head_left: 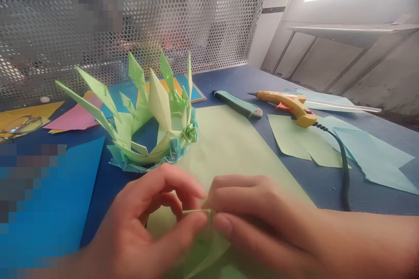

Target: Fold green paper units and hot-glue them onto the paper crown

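Observation:
My left hand [144,226] and my right hand [262,222] meet at the bottom middle, both pinching a small folded piece of light green paper [203,244]. The fingers of each hand are closed on its edge. Under them lies a large light green paper sheet [229,148] on the blue table. Just beyond the hands, to the left, stands a spiky green paper crown [147,117] with a blue ruffled base and a small green paper rose on its side.
A yellow glue gun [294,107] with a black cord [343,170] lies at the right, beside a teal utility knife [238,104]. Green and blue paper scraps [369,152] lie around it. Coloured sheets [75,117] and scissors [19,126] sit at the left. A perforated metal screen [163,17] stands behind.

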Motion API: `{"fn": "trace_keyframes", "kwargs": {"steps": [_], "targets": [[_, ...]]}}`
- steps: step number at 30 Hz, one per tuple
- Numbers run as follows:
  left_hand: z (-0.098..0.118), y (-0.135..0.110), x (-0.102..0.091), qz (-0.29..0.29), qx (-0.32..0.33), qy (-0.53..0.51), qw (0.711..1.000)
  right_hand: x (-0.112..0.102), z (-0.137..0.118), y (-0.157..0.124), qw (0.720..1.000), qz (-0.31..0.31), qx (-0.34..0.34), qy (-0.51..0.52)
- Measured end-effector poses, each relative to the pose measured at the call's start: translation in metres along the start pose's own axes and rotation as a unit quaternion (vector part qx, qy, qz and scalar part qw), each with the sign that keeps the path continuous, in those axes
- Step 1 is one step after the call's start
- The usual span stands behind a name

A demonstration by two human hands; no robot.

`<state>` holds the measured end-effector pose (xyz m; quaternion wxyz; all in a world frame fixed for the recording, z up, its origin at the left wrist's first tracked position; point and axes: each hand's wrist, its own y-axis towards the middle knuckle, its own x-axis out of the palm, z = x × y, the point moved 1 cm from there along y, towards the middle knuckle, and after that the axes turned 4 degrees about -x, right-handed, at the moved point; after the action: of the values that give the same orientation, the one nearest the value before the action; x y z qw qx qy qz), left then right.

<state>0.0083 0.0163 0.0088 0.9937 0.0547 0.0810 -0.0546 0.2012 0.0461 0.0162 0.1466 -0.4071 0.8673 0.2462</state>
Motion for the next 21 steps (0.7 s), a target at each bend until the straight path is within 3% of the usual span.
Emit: {"fn": "trace_keyframes", "kwargs": {"steps": [4, 8, 12, 21], "targets": [[-0.0015, -0.0002, -0.0004, -0.013, 0.001, -0.001, 1.0, 0.0003, 0.0014, -0.0014, 1.0, -0.029, 0.001, 0.004], [-0.0029, -0.0009, 0.0002, -0.018, 0.003, -0.033, 0.999, 0.0025, 0.0006, -0.0037, 1.0, -0.002, 0.013, -0.013], [-0.0031, -0.0012, 0.0018, -0.02, -0.04, -0.053, 0.998, 0.0026, 0.0005, -0.0013, 0.999, 0.023, 0.016, -0.036], [0.0023, -0.004, 0.0028, -0.001, -0.075, -0.056, 0.996, 0.0053, 0.0009, -0.0037, 0.999, 0.024, 0.022, -0.004]]}}
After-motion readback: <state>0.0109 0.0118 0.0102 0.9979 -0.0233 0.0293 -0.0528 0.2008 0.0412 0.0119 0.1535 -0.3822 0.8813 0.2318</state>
